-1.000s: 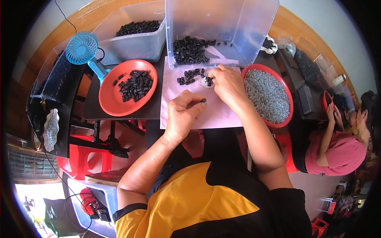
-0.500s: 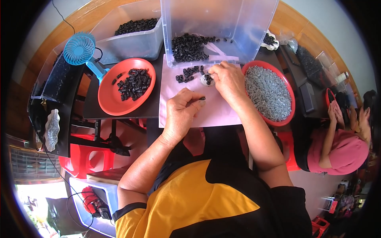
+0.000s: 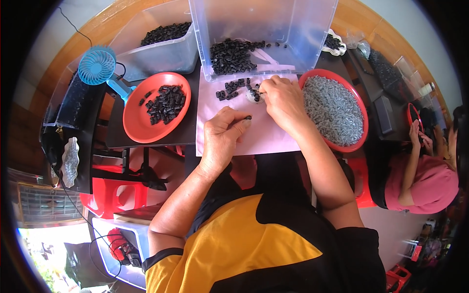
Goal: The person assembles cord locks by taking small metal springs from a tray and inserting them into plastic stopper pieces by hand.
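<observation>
Between the thumb and forefinger of my left hand (image 3: 222, 132) is a small black plastic part (image 3: 248, 117), held over a pink cloth (image 3: 210, 110). The fingers of my right hand (image 3: 284, 101) are pinched together at the rim of a small round clear dish (image 3: 252, 100). Whatever they may grip is hidden. A few black parts lie in or against that dish. Just left of it, several loose black parts (image 3: 230, 90) are scattered on the cloth. Beyond them a clear plastic bin (image 3: 298, 44), tipped on its side, opens toward me with a pile of black parts (image 3: 232, 56) inside.
On the left stands a red bowl (image 3: 134, 122) of black parts, beside a blue fan (image 3: 97, 66) and a bin (image 3: 171, 61) of more parts. To the right is a red bowl (image 3: 362, 134) full of small clear-grey pieces (image 3: 334, 110). A person (image 3: 420, 180) sits far right.
The whole view has shifted slightly. My left hand keeps its pinch on the black part, and my right fingers stay by the clear dish with only a small movement.
</observation>
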Demonstrator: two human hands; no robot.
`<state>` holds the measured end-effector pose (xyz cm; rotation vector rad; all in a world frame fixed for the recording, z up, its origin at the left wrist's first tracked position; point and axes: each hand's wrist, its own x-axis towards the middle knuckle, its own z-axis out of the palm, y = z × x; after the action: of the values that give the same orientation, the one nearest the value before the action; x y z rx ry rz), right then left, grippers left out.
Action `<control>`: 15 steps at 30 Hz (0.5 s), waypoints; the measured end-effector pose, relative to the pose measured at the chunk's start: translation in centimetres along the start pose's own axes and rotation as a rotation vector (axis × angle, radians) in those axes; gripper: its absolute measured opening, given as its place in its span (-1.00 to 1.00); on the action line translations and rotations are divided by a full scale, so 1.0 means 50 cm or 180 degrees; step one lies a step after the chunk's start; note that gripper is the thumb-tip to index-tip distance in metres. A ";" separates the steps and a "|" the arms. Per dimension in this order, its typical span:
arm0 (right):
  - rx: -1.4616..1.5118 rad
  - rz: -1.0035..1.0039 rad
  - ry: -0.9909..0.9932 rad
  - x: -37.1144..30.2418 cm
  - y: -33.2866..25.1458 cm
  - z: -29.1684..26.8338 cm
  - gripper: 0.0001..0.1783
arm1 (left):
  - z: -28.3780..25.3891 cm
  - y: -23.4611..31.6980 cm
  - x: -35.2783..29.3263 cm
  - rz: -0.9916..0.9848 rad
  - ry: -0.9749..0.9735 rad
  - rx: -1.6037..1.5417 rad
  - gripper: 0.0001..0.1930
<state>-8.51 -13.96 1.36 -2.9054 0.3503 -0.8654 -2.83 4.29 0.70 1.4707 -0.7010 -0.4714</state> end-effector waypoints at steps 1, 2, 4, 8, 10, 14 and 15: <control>0.0359 0.0030 0.0086 -0.007 -0.006 -0.005 -0.88 | -0.002 0.000 0.001 -0.0006 0.0011 0.0014 -0.88; 0.0378 0.0027 0.0084 -0.014 -0.015 -0.014 -0.88 | -0.003 0.002 0.003 -0.0051 0.0020 0.0004 -0.88; 0.2467 0.0806 -0.0161 -0.033 -0.038 -0.041 -0.91 | -0.004 0.002 0.002 -0.0118 0.0025 -0.0005 -0.87; 0.3363 0.1042 -0.0461 -0.055 -0.046 -0.048 -0.92 | 0.005 0.012 -0.005 -0.0115 0.0110 -0.0118 -0.84; 0.3739 0.1195 -0.0418 -0.060 -0.052 -0.049 -0.94 | 0.009 0.017 -0.007 -0.0149 0.0156 -0.0169 -0.84; 0.4305 0.1434 -0.0484 -0.062 -0.054 -0.054 -0.95 | 0.012 0.018 -0.008 -0.0169 0.0203 -0.0134 -0.86; 0.4312 0.1438 -0.0484 -0.063 -0.053 -0.054 -0.95 | 0.013 0.017 -0.007 -0.0139 0.0220 -0.0167 -0.87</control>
<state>-12.03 -10.67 2.36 -1.5302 0.2332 -0.4671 -3.66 4.12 1.49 1.4486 -0.5987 -0.4670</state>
